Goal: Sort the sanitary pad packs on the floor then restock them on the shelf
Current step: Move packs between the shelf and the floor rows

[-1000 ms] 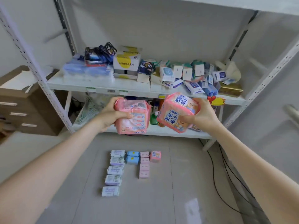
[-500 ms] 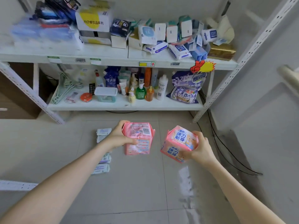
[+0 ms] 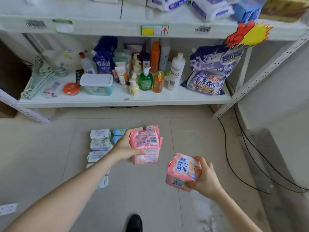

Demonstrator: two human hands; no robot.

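My left hand point(image 3: 124, 147) grips a pink sanitary pad pack point(image 3: 147, 144) with its barcode side up, held over the rows on the floor. My right hand point(image 3: 203, 179) grips a second pink pad pack point(image 3: 183, 171) with blue lettering, lower and to the right. On the floor tiles lie sorted rows: a column of pale lilac packs point(image 3: 100, 139), two blue packs point(image 3: 119, 132) beside them, and a pink pack point(image 3: 152, 128) partly hidden behind the pack in my left hand. The white shelf point(image 3: 117, 101) stands just beyond them.
The lower shelf holds bottles point(image 3: 145, 79), a lidded tub point(image 3: 96, 84), hangers point(image 3: 39, 76) and purple detergent bags point(image 3: 210, 72). The upper shelf point(image 3: 117, 24) carries boxed goods. Black cables point(image 3: 247, 148) trail on the floor at the right. My shoe point(image 3: 134, 222) shows at the bottom.
My view has tipped down and closer to the floor. Both hands have lowered with their pink packs from shelf height to just above the sorted rows.
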